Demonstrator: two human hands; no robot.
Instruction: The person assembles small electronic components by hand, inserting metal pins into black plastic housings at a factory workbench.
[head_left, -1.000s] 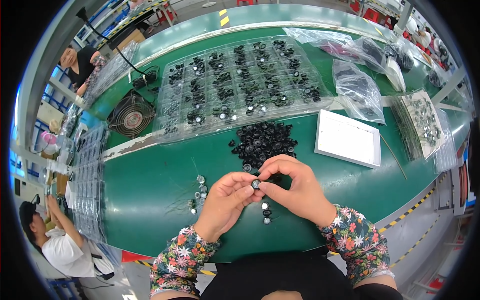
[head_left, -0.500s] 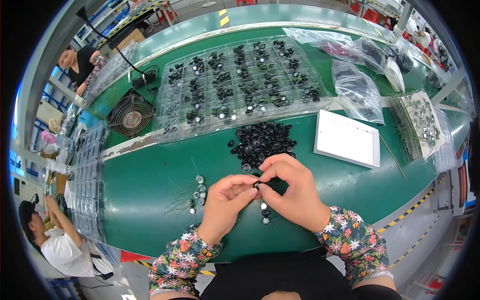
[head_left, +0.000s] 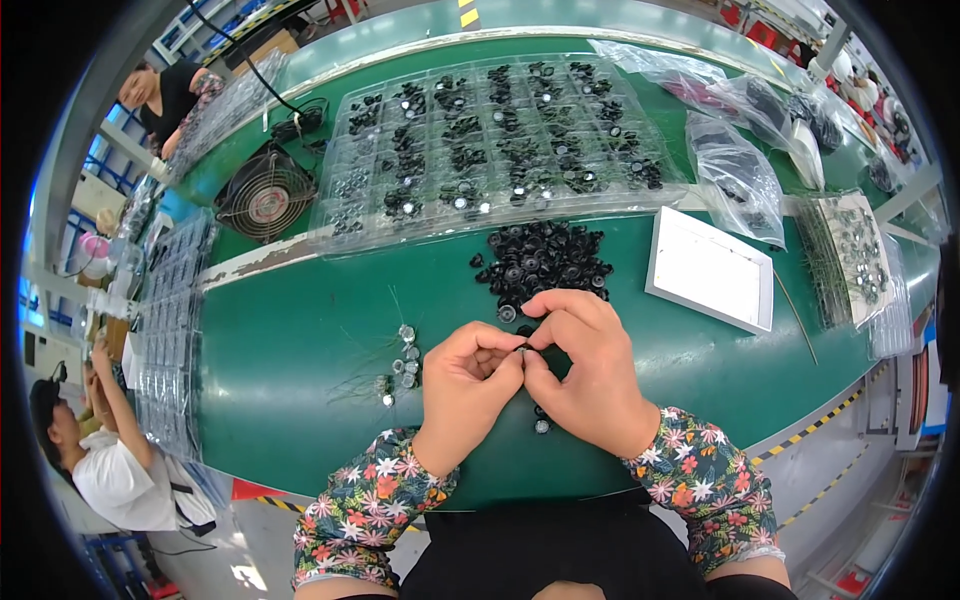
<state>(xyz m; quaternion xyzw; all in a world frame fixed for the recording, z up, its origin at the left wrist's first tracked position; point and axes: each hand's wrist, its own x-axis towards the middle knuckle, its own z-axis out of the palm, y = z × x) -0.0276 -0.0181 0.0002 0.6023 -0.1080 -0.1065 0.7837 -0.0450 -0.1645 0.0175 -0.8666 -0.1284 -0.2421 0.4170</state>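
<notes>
Hands are meeting at the middle of the green surface (head_left: 300,370) below me: my left hand (head_left: 465,385) and my right hand (head_left: 580,370) are pressing their fingertips together over one small dark part (head_left: 522,348), which I am seeing only as a speck between thumbs and forefingers. Both are closing a narrow grip on that part, the left pinching from its side, the right curling over it from above. The part is hanging just above the surface, right in front of the pile of black round pieces (head_left: 545,260) that is lying just beyond my right knuckles. A cluster of small silvery pieces (head_left: 402,362) is lying just left of my left hand, and a few more dark bits (head_left: 541,424) are sitting under my right palm, mostly hidden. Farther back, a clear compartment tray (head_left: 500,140) is holding many black and silver parts in its cells. A white flat box (head_left: 708,270) is resting to the right of the pile, clear plastic bags (head_left: 735,170) behind it, and a small round fan (head_left: 265,195) to the left of the tray. Another person (head_left: 110,470) is working at the lower left edge.
</notes>
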